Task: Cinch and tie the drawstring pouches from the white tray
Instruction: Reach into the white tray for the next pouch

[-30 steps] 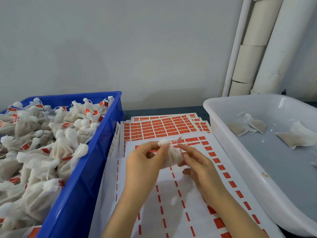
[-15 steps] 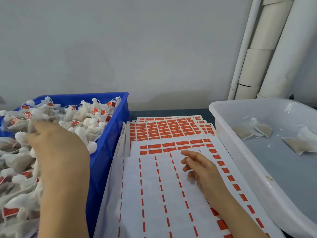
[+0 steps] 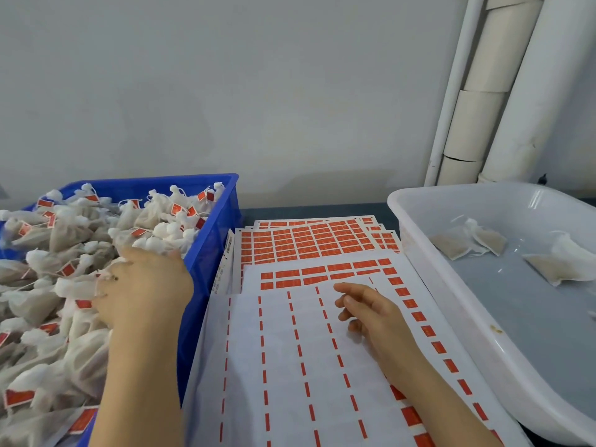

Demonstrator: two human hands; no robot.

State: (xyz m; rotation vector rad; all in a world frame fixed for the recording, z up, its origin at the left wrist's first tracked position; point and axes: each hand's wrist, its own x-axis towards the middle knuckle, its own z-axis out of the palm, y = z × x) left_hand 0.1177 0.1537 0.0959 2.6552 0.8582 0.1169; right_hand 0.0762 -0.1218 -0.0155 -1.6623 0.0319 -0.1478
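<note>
At our left, a blue crate [image 3: 206, 253] stands heaped to the rim with tied pouches [image 3: 74, 233], white, gathered at the neck, many carrying small red tags [image 3: 138, 232]. At our right, a white tray [image 3: 416, 253] holds only a few loose pouches [image 3: 451, 246]. They lie flat and uncinched on the tray floor toward its far end, two overlapping and another [image 3: 554, 266] a little apart. Between crate and tray, label sheets [image 3: 306, 350] are fanned over a dark table [image 3: 290, 212]. The top sheet is mostly stripped to its white backing, with orange-red strips between the columns. The rear sheets [image 3: 306, 240] are full of orange-red labels.

Our left hand [image 3: 145, 285] reaches into the crate, back of the hand to the camera and fingers turned down among the tied pouches. The fingertips are hidden, so we cannot tell whether they grip anything. Our right hand [image 3: 377, 314] is over the top sheet, palm down, fingers loosely spread and slightly bent, holding nothing.

The printing on the tags and labels is too small for us to read. A barcode-like strip [image 3: 229, 243] runs along one sheet's left edge. White pipes [image 3: 516, 91] climb the grey wall behind the tray.
</note>
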